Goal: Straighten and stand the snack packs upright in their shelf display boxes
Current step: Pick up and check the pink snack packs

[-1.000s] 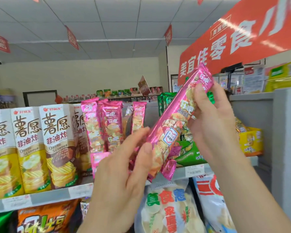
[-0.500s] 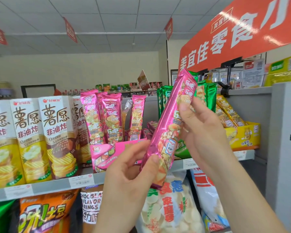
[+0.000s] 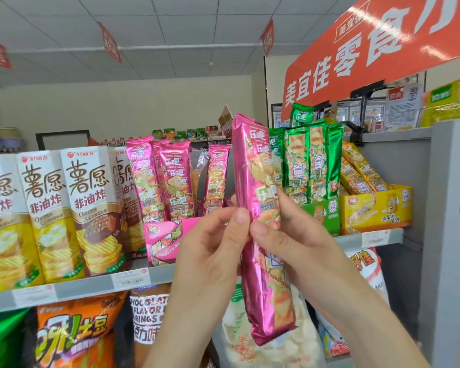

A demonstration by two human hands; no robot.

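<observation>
A long pink snack pack (image 3: pixel 258 181) stands nearly upright in front of the shelf, held at its middle by both hands. My left hand (image 3: pixel 213 251) pinches its left edge with thumb and fingers. My right hand (image 3: pixel 290 240) grips it from the right, thumb on the front. Behind it sits the pink display box (image 3: pixel 165 235) with three pink packs (image 3: pixel 175 179) standing upright. To the right, green packs (image 3: pixel 306 160) stand in a green box (image 3: pixel 322 213), and yellow packs (image 3: pixel 361 171) lean back in a yellow box (image 3: pixel 377 208).
Tall white and yellow chip cartons (image 3: pixel 45 213) fill the shelf to the left. The grey shelf edge (image 3: pixel 85 288) carries price tags. Large snack bags (image 3: pixel 75 335) lie on the shelf below. A grey upright panel (image 3: pixel 446 235) bounds the right side; a red sign (image 3: pixel 369 54) hangs above.
The pink pack has swung from a steep diagonal to nearly upright. My right hand slid down from its top to its middle, meeting my left hand there.
</observation>
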